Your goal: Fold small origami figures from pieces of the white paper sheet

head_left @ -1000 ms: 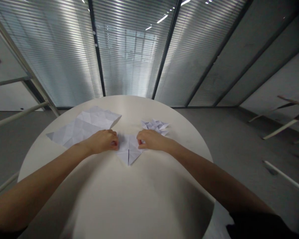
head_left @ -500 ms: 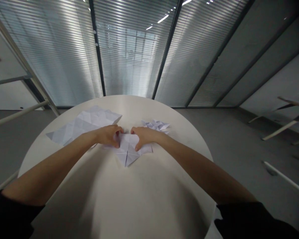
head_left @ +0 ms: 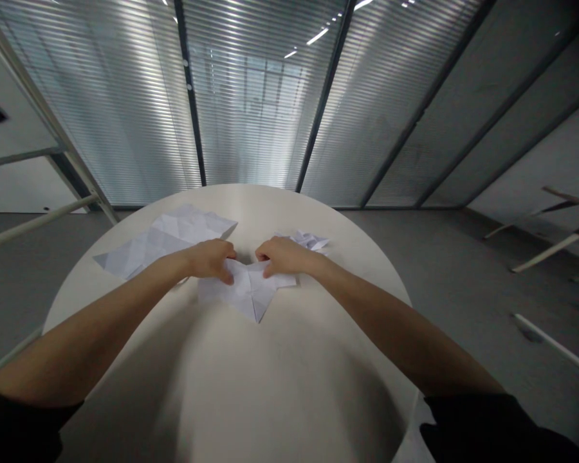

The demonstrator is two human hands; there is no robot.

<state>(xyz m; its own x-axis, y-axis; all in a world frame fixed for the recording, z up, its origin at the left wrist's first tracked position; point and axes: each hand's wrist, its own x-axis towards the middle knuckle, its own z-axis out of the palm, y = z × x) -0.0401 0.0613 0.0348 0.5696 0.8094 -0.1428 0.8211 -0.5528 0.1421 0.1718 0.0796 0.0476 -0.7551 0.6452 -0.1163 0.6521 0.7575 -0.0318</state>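
Note:
A folded sheet of white paper (head_left: pixel 249 289) lies between my hands, creased down the middle, with one point toward me. My left hand (head_left: pixel 214 258) grips its far left part, thumb on top and fingers curled at the far edge. On the other side my right hand (head_left: pixel 284 256) pinches the far right part the same way. The paper's far edge dips between the two thumbs. Fingertips under the paper are hidden.
A larger creased white sheet (head_left: pixel 166 235) rests on the round white table (head_left: pixel 241 386) at the left. Behind my right hand sits a crumpled, folded paper piece (head_left: pixel 311 240). Chair or frame legs (head_left: pixel 545 251) stand at the right, and a glass wall with blinds (head_left: pixel 251 116) rises beyond.
My thumbs have pressed onto the paper, and both hands have shifted slightly up. The paper's left part has spread out toward me, and its near point has moved right.

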